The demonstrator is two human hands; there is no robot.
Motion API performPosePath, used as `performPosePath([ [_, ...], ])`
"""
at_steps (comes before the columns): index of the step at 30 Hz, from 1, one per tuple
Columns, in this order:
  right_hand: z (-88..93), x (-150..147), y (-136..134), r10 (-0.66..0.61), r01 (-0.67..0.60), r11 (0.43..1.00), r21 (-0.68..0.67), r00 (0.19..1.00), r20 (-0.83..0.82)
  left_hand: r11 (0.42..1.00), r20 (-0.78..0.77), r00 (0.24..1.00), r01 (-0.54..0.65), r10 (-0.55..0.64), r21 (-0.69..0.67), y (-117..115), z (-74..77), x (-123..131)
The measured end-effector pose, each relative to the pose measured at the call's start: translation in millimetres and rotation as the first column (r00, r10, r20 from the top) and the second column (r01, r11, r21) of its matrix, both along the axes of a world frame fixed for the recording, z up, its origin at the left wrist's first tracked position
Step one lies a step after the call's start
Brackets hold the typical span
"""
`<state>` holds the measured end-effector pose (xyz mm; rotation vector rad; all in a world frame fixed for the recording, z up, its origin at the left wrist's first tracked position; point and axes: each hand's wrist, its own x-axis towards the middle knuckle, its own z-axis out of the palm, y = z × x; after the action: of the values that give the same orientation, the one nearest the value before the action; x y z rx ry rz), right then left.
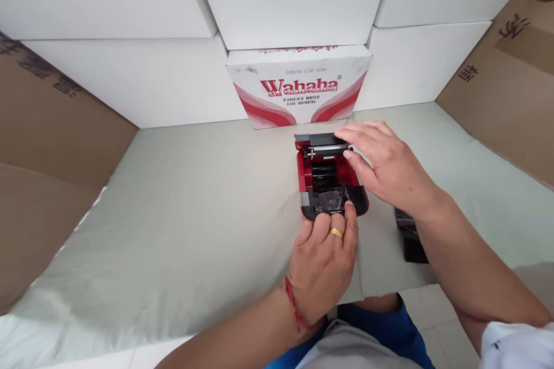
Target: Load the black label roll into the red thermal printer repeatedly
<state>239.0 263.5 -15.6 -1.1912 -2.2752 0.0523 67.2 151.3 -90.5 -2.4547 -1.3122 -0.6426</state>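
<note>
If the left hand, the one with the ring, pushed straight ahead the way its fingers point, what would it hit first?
The red and black device: the left hand has its fingertips on the device's near edge. Farther along that line stands the Wahaha box.

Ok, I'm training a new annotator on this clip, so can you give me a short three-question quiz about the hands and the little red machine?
1. Multiple choice: the gold ring is on the hand at the red and black device's
A. far end
B. near end
C. neither end; no hand wears it
2. True or false: the right hand hangs clear of the device, touching nothing.
3. Fill in: the printed carton behind the device reads ____.

Key
1. B, the left hand.
2. False: its fingers lie over the device's far end.
3. Wahaha.
</note>
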Motion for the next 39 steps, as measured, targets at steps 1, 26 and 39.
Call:
performPosePath([
  [1,0.6,0.6,-5.3,0.009,-0.009,1.0,0.004,1.0,-0.004,1.0,-0.015,1.0,-0.016,0.016,-0.008,-1.7,3.9,1.6],
  [26,23.9,-20.5,-46.4,0.152,0.044,0.954,-0.297,0.784,0.602,0.986,0.134,0.989,-0.035,0.057,-0.163,-17.1,10.1,17.5],
  [39,-49.8,7.8,-65.7,0.02,-0.019,0.999,0.043,1.0,-0.018,0.935,0.13,0.986,-0.051,0.102,-0.35,-21.6,1.8,7.8],
])
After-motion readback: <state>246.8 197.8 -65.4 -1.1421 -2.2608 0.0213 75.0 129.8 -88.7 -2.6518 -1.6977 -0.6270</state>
